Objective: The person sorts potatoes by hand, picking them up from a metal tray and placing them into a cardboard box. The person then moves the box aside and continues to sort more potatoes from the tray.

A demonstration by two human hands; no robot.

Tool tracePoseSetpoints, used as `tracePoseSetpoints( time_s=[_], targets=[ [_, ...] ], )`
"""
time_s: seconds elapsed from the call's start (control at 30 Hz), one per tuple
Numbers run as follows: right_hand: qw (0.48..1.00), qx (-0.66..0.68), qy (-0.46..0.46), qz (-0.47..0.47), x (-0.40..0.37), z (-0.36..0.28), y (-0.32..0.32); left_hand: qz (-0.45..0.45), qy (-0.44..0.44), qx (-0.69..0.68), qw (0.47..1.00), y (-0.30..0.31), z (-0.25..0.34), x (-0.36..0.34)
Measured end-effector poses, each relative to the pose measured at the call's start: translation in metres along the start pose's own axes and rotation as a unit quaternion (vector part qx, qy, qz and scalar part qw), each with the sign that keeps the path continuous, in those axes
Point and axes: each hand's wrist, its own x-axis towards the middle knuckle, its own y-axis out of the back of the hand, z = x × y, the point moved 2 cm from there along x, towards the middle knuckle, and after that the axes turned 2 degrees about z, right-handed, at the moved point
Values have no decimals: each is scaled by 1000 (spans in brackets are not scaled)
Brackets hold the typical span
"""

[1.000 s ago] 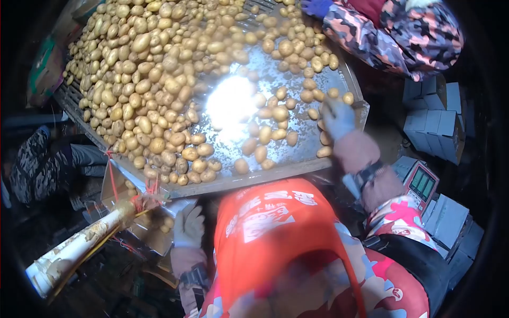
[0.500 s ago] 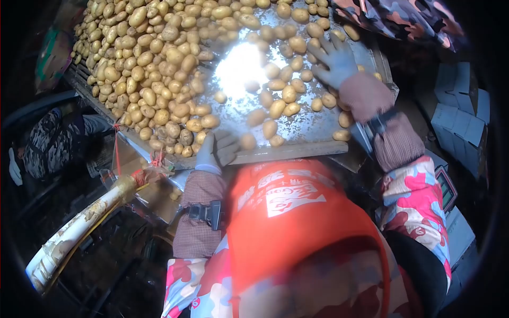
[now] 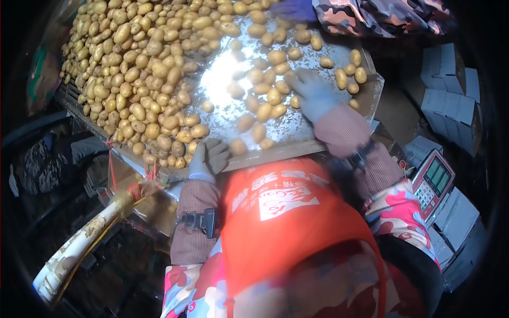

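A large heap of potatoes covers the left side of the metal sorting table. Looser potatoes lie on the shiny middle, beside the fingertips of my right hand. That hand, in a grey-blue glove, is stretched out low over the metal with its fingers extended and slightly blurred; I see nothing gripped in it. My gloved left hand lies on the table's front edge, fingers spread, near the potatoes at the foot of the heap. Several potatoes sit to the right of my right hand.
At the far side, another person's purple glove and camouflage sleeve reach over the table. White boxes and a scale display stand at right. A worn white pole slants at lower left. Glare hides part of the metal.
My right hand has swept left and toward me across the metal. Several potatoes now lie at its right. My left hand stays on the edge. The other person's purple glove has come into view.
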Motion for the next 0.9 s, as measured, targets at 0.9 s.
tracePoseSetpoints(
  time_s=[0.9],
  targets=[
    [989,-82,29,-122,52,-58,-24,-122,-489,613,609,-68,-25,-52]
  ],
)
